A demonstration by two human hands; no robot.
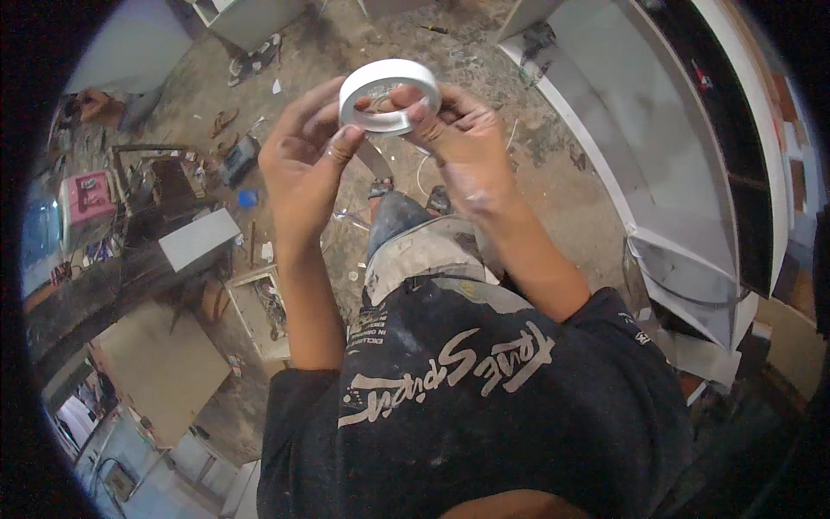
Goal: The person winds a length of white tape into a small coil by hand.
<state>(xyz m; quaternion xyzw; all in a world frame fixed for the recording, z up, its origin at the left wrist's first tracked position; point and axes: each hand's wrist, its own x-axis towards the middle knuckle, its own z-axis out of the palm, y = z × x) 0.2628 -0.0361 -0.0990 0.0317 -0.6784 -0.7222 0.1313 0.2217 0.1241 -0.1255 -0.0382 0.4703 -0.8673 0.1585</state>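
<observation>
A white ring-shaped roll [391,69], like a roll of tape or edging strip, is held up in front of me over the floor. My left hand [300,169] is closed on its left side, the thumb at the lower rim and the fingers behind. On the right, my right hand [471,156] grips the roll with its thumb over the near rim and fingers partly inside the ring. A thin pale strip [375,161] shows below the roll; whether it joins the roll I cannot tell.
At right stands a large white cabinet shell [605,95] with dark panels. To the left are a cluttered workbench [130,268], a white box-like block [200,240] and a pink container [89,197]. Sandals [226,119] and scraps litter the stained floor.
</observation>
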